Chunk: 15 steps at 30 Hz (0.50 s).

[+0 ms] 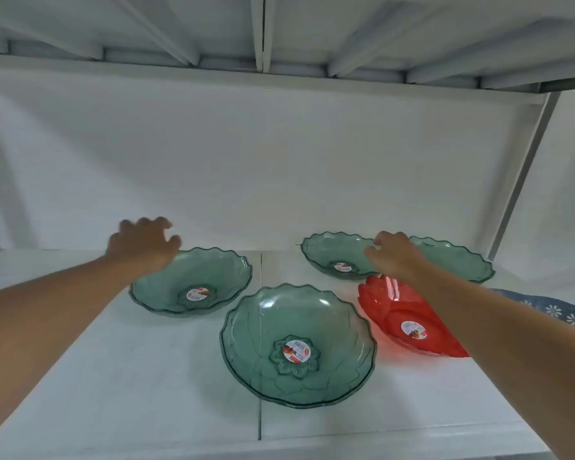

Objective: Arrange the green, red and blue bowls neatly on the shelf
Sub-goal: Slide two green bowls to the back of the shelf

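Head view of a white shelf board (146, 376) with translucent plastic bowls. The landmark is the front green bowl (297, 345), a round, scalloped, translucent green plastic bowl with a flower embossed in its base and a round paper label at the centre; it stands upright near the board's front, across the seam between two panels.

Behind and to the left of it, apart from it, stands the left green bowl (190, 282), of the same pattern. Behind and to the right stands the rear green bowl (337, 255), with the far-right green bowl (455, 260) beside it; whether these two touch is hidden by the right forearm.

Just right of the front green bowl lies the red bowl (409, 323), a translucent red petal-rimmed plastic bowl, tilted, partly covered by the forearm. Further right, at the frame's edge, shows part of the blue bowl (558, 312), dark blue with white flower marks.

The left hand (143, 245), blurred, hovers over the far left rim of the left green bowl, fingers loosely curled, holding nothing. The right hand (395, 255) lies over the rear green bowl's right rim, fingers bent; whether it grips the rim cannot be told.
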Motion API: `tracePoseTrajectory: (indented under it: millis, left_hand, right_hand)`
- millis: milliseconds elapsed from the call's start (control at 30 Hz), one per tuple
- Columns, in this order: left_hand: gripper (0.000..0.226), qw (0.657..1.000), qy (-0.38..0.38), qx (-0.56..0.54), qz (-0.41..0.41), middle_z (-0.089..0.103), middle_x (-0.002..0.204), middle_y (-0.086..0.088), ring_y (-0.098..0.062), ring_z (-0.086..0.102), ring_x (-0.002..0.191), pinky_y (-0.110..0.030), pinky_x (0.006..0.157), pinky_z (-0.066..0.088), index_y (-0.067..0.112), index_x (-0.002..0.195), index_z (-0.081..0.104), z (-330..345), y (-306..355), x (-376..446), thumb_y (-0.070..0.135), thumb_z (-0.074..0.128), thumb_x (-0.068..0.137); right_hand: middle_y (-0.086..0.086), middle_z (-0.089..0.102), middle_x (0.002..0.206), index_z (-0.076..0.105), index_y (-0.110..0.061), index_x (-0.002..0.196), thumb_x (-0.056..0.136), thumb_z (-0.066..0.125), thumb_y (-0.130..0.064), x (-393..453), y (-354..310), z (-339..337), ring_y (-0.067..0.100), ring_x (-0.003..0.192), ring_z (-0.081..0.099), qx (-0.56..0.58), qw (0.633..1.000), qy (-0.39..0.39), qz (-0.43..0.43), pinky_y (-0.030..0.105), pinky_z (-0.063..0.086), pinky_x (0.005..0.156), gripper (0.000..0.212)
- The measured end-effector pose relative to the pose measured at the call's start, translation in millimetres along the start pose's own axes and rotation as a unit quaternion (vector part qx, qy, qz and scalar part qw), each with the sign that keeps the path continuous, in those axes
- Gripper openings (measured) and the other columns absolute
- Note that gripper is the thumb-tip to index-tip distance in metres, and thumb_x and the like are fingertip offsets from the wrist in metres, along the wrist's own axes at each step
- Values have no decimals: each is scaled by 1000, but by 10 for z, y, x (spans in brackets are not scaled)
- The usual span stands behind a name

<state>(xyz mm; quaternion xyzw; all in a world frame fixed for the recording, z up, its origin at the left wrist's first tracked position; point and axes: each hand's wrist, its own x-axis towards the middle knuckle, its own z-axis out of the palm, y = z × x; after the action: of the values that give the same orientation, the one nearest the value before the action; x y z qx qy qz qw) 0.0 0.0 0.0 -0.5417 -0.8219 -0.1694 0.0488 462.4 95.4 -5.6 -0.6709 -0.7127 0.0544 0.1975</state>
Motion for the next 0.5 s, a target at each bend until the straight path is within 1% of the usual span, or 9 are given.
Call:
tracePoseTrajectory:
  millis: [67,100,167,233,267,300,333,400,500]
  left_hand:
    - [65,993,-33,33,-110,43,155,-16,-44,36,141,-50,105,43,24,158,40,46,-115,-8,54,45,100]
    - [67,987,-59,29,-150,38,156,-19,-45,36,142,-49,107,42,19,160,36,94,-159,-23,50,48,101]
    - [66,974,-107,-23,-199,37,153,-24,-48,49,133,-49,101,51,10,160,31,180,-178,-70,36,52,103]
    - [53,960,-129,-109,-221,52,136,-27,-46,69,110,-46,77,60,2,150,36,219,-120,-104,19,51,102]
    - [44,953,-138,-138,-231,60,125,-26,-43,75,99,-43,65,58,-1,142,42,236,-108,-101,12,49,101]
    - [35,949,-146,-155,-233,65,118,-26,-42,78,93,-40,59,55,-3,133,49,264,-117,-91,6,46,100]
    - [29,947,-151,-167,-231,68,115,-26,-43,78,91,-39,57,53,-5,126,54,284,-115,-91,1,45,99]
    - [23,944,-146,-200,-220,70,116,-27,-46,76,96,-42,60,56,-5,119,59,322,-93,-104,-4,47,99]
    - [19,938,-123,-250,-205,71,117,-28,-47,72,105,-43,64,57,-1,118,62,348,-49,-147,-3,53,101]
  right_hand:
    - [20,62,122,60,-8,116,96,45,-36,3,70,-10,38,105,60,-46,999,9,26,42,53,88,38]
    - [20,63,120,57,-8,110,96,44,-36,25,110,9,39,107,59,-64,997,3,31,44,53,90,34]
    - [20,63,122,54,-9,116,97,43,-36,37,137,42,40,114,57,-91,994,-20,52,44,51,89,34]
    - [18,65,126,56,-10,128,98,45,-36,81,129,83,39,119,58,-106,992,-31,62,42,49,85,41]
    - [17,66,127,57,-10,130,99,46,-36,98,110,96,38,119,60,-104,991,-41,67,41,50,86,42]
    - [17,67,125,59,-9,127,99,46,-35,136,96,121,38,117,62,-102,991,-52,72,41,52,90,41]
    - [16,68,122,62,-7,122,98,48,-33,177,86,144,38,115,63,-99,991,-59,75,42,54,95,38]
    - [16,69,116,63,-8,109,95,52,-27,231,81,190,38,113,64,-103,990,-59,81,46,55,100,27]
    - [13,70,108,62,-8,100,90,57,-19,304,90,253,37,109,66,-112,989,-46,88,47,56,98,15]
